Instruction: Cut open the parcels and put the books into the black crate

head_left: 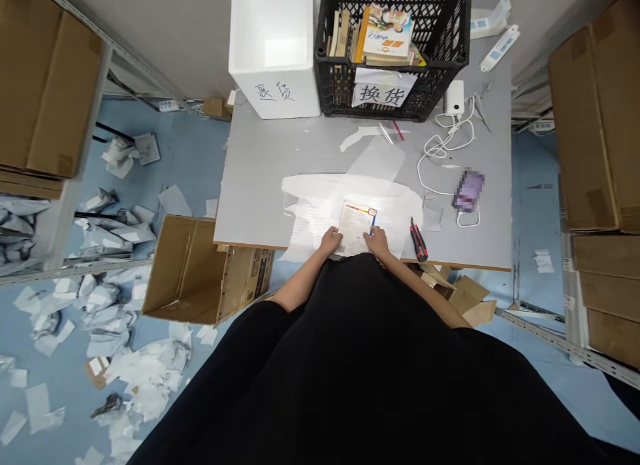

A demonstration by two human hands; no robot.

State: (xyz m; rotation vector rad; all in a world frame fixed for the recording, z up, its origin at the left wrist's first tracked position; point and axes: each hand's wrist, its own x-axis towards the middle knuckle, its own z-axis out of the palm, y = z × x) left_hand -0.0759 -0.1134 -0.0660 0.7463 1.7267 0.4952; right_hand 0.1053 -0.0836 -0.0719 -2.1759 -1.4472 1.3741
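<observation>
Noted: the left hand [330,241] lies on the lower left of a paperback book [356,228], its grip curled over the edge with the fingers together. The right hand [377,242] pinches a blue pen [373,224] upright at the book's right side. The book lies flat at the near edge of the grey worktop [260,152], bottom centre of the frame, on a translucent plastic sheet [345,202]; a barcode [341,250] shows at its lower left corner.

Just right of the right hand lies a red-and-black utility knife [419,240]. Further right, a white cable [440,152] runs between a white power bank [455,97] and a blurred phone [469,190]. At top centre stands a black plastic crate [443,65] of books, bearing a paper label [384,86] reading 换货, with a white foam box [273,52] beside it on the left. At lower left, an open cardboard box [195,272] sits against the worktop edge, and torn mailer bags [107,312] litter the blue floor [190,158].
</observation>
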